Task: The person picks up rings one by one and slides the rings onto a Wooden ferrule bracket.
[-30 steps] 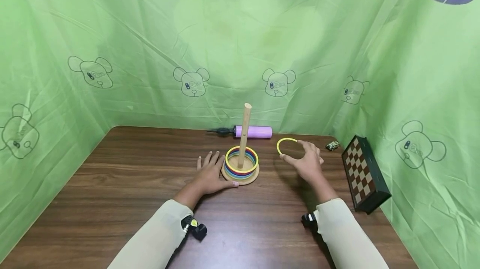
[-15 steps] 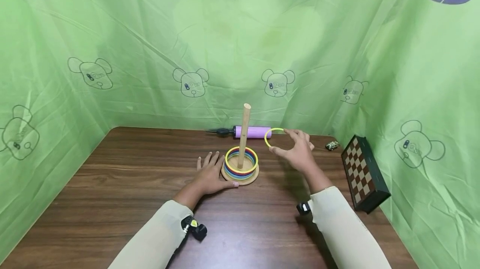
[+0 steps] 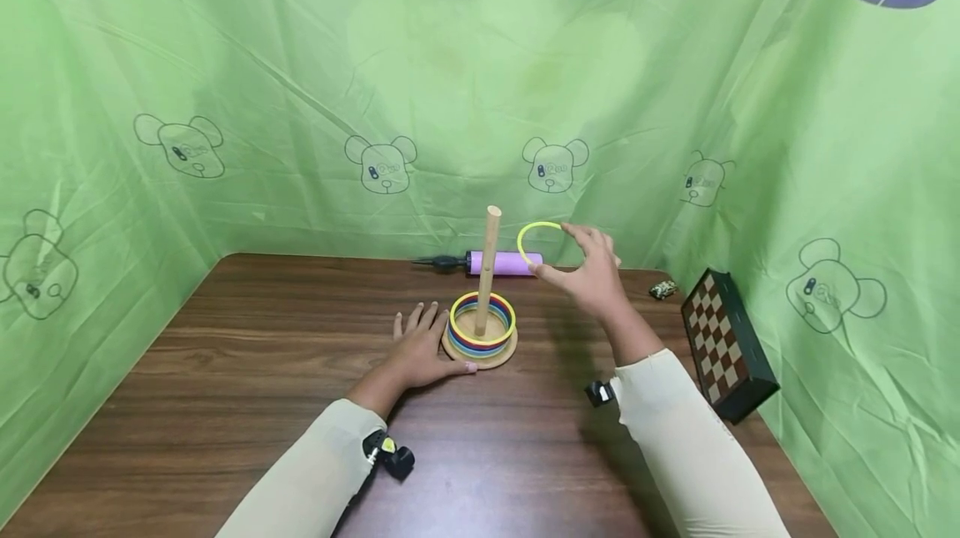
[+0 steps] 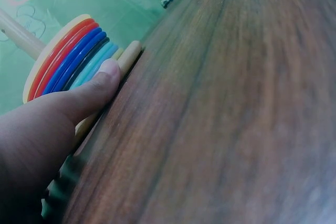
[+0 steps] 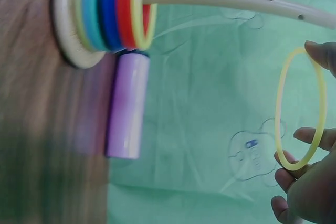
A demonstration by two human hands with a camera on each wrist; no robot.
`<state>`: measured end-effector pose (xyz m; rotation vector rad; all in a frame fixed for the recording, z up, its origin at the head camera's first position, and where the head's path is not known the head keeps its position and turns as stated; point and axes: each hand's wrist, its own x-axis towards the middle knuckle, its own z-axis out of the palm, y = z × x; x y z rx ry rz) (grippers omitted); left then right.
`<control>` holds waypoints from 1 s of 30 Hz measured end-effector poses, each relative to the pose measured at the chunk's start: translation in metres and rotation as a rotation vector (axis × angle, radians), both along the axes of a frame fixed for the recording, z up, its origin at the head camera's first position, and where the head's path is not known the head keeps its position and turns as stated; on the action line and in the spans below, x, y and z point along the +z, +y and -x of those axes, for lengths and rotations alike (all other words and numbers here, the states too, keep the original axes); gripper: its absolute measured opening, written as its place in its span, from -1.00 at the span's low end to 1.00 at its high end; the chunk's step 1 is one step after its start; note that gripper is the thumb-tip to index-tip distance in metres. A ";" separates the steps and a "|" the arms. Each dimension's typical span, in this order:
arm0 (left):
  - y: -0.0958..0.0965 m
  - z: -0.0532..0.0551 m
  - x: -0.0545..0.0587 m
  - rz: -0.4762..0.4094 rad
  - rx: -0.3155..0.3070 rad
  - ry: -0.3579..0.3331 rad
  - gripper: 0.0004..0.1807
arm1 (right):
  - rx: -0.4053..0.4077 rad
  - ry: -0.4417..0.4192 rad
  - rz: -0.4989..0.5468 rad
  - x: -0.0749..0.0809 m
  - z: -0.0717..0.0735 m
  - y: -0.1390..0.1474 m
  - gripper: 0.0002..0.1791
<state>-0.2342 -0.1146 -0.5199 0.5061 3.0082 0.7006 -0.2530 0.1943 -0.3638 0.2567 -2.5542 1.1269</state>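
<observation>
A wooden ring-toss stand has a tall peg rising from a round base. Around the peg's foot lies a stack of coloured rings, yellow on top, with red, blue and light blue below. My left hand rests against the base's left and front, fingers spread straight; in the left wrist view its thumb presses on the base's edge. Raised to the right of the peg, my right hand pinches a yellow ring between thumb and fingers. That ring is off the table, apart from the peg and below its top.
A purple hand pump with a black nozzle lies behind the stand. At the right, a folded chessboard case stands on its side, with a small patterned object near it. Green curtain encloses the wooden table.
My right hand has lifted the yellow ring off the tabletop area, up and to the left towards the peg. The left hand and the stand have stayed put.
</observation>
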 end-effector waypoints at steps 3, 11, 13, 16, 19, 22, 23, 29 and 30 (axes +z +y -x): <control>0.000 0.000 -0.001 -0.001 -0.002 0.001 0.41 | 0.009 0.031 0.025 0.010 -0.002 -0.005 0.04; 0.000 0.000 0.000 0.007 -0.002 0.000 0.41 | 0.032 0.096 0.060 0.032 -0.006 -0.018 0.03; 0.000 0.001 0.000 0.006 -0.001 -0.005 0.41 | 0.043 0.114 0.076 0.036 -0.006 -0.022 0.01; 0.000 0.001 0.000 0.007 0.000 -0.003 0.40 | 0.066 0.150 0.115 0.041 -0.007 -0.030 -0.02; -0.001 0.002 0.000 0.008 0.001 0.003 0.40 | 0.082 0.191 0.175 0.044 -0.008 -0.039 -0.06; -0.001 0.002 -0.001 0.005 0.000 0.007 0.40 | 0.093 0.219 0.209 0.046 -0.007 -0.046 -0.07; -0.002 0.002 -0.001 0.004 -0.001 0.008 0.40 | 0.099 0.224 0.209 0.046 -0.007 -0.049 -0.08; -0.003 0.002 -0.004 -0.004 -0.005 0.000 0.43 | 0.141 0.207 0.150 0.039 -0.006 -0.062 -0.06; -0.003 0.002 -0.004 -0.005 -0.005 -0.001 0.43 | 0.143 0.196 0.142 0.037 -0.006 -0.064 -0.05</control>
